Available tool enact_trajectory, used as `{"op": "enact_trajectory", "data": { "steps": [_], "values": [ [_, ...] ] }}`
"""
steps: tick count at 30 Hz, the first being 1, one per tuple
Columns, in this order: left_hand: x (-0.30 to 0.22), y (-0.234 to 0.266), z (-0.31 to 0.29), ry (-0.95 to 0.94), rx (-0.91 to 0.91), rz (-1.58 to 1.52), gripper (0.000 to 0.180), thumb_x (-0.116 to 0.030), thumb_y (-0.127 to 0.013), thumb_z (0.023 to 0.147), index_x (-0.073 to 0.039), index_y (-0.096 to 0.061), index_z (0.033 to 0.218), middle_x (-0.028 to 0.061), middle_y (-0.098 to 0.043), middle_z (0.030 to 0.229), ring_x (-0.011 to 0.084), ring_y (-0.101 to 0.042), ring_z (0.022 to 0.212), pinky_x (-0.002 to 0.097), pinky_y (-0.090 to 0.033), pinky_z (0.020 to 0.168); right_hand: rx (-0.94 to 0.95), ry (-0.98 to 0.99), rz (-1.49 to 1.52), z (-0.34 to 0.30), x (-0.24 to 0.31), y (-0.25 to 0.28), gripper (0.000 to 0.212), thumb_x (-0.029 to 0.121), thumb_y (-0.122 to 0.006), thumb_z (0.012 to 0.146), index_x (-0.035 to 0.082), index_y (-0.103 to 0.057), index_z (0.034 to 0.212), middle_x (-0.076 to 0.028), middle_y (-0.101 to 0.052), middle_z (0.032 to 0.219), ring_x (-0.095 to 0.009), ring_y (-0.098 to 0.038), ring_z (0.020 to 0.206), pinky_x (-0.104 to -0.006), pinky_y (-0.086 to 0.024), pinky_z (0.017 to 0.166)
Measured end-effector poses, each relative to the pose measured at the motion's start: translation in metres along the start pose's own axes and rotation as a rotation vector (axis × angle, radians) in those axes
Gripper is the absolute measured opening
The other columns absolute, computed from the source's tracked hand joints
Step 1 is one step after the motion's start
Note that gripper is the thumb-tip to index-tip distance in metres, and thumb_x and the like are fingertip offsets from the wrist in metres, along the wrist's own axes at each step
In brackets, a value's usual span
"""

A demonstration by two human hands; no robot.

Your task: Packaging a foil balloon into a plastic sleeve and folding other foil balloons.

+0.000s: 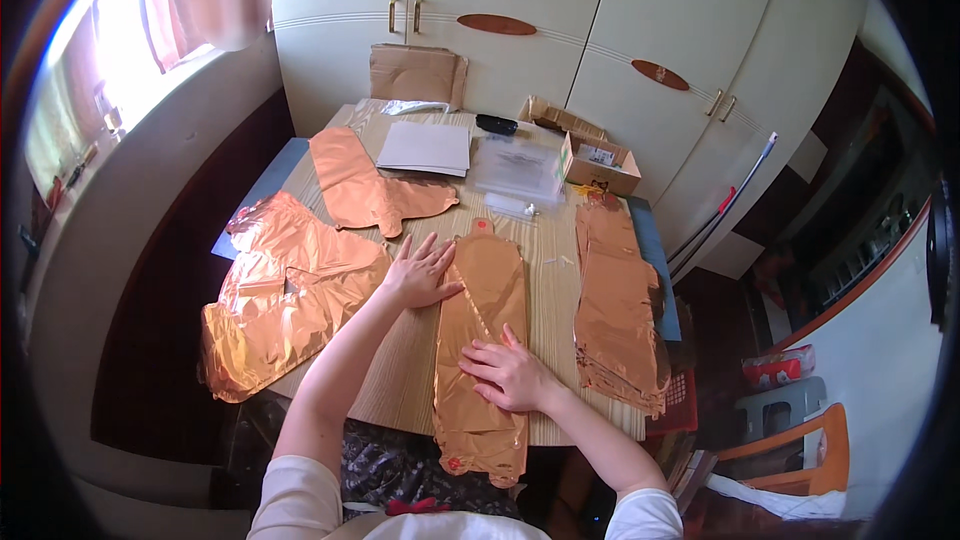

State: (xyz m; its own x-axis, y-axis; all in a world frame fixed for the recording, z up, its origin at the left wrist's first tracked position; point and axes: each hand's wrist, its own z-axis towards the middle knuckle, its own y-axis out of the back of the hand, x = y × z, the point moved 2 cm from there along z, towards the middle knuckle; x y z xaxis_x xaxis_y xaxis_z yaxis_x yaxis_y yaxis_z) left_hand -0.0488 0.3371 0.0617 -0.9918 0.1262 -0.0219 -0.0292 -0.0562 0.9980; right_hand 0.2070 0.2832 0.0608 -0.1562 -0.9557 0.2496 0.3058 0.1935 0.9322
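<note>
In front of me a long, flat, copper-coloured foil balloon (490,290) lies lengthwise on the wooden table, its lower end hanging past the near edge. A tab with a red dot tops its far end, and a crease runs slantwise across it. My left hand (418,275) rests with spread fingers along its left edge, partly on the table. Lower down, my right hand (508,370) lies on the foil with its fingers stretched out. Neither hand grips anything. To the left spreads a crumpled, shiny foil balloon (300,275); beyond it is another flat one (350,185).
A stack of flat copper foil balloons (615,300) covers the table's right side. Toward the back are white sheets (425,147), clear plastic bags (518,168), a black object (496,124) and an open cardboard box (602,162). A wooden chair (830,450) stands at the lower right.
</note>
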Motion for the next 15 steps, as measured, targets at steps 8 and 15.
{"op": "enact_trajectory", "data": {
  "steps": [8, 15],
  "values": [
    [-0.032, 0.012, -0.075, -0.259, 0.055, 0.048, 0.082, -0.063, -0.037, 0.093, -0.004, -0.029, 0.15, 0.009, -0.031, 0.155, 0.0252, -0.018, 0.148, 0.0518, -0.006, 0.119, -0.014, -0.016, 0.018, -0.003, -0.002, -0.004, 0.039, 0.031, -0.059, 0.091, 0.015, -0.063, 0.126, -0.005, -0.056, 0.135, -0.022, -0.049, 0.13, -0.0632, -0.022, 0.113],
    [-0.044, 0.021, -0.119, -0.352, 0.053, 0.04, 0.118, -0.085, -0.047, 0.072, 0.003, -0.028, 0.148, 0.0175, -0.03, 0.154, 0.0293, -0.019, 0.147, 0.0528, -0.009, 0.119, -0.019, -0.03, 0.034, -0.004, 0.0, -0.003, 0.039, 0.031, -0.059, 0.091, 0.016, -0.062, 0.127, -0.005, -0.056, 0.136, -0.021, -0.048, 0.131, -0.0631, -0.023, 0.113]
  ]
}}
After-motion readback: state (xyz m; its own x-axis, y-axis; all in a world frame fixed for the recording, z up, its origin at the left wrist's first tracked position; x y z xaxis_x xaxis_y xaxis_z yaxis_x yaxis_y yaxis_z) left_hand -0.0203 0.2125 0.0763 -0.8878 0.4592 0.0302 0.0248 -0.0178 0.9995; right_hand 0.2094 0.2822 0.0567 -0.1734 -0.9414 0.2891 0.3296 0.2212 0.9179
